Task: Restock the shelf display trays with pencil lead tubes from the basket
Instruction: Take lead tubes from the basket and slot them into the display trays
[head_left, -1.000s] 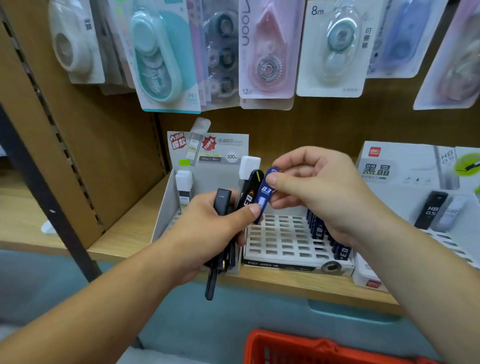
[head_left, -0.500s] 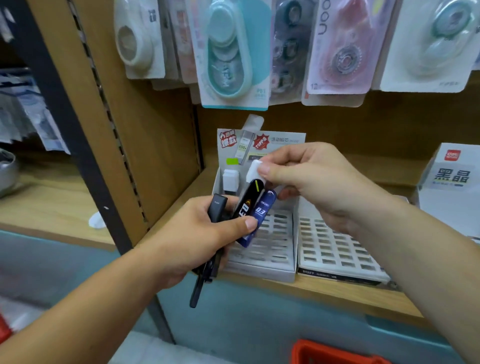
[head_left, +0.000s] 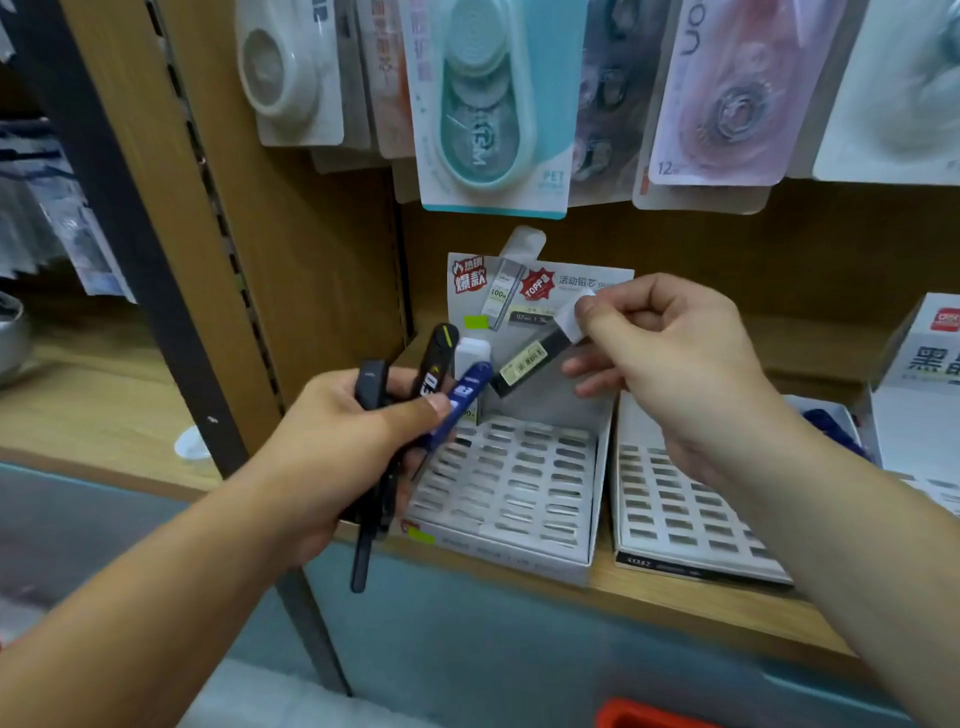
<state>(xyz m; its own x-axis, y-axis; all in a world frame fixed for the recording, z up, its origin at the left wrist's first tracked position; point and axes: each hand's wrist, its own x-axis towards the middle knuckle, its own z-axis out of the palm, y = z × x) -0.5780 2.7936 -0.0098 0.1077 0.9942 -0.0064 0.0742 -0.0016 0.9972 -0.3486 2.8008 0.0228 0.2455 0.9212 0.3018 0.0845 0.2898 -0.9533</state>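
Fingertips (head_left: 589, 312) of right hand (head_left: 675, 374) pinch the white cap of a flat black lead tube (head_left: 524, 364), tilted above the slotted white display tray (head_left: 519, 483). Left hand (head_left: 332, 452) clenches a fan of glossy blue and black tubes (head_left: 467, 400). Red basket (head_left: 639, 716) sits below the shelf.

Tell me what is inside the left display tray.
The left display tray shows rows of empty slots and one white-capped tube standing at its back left corner. The left hand and the tubes it holds cover the near left slots, so those cannot be checked.
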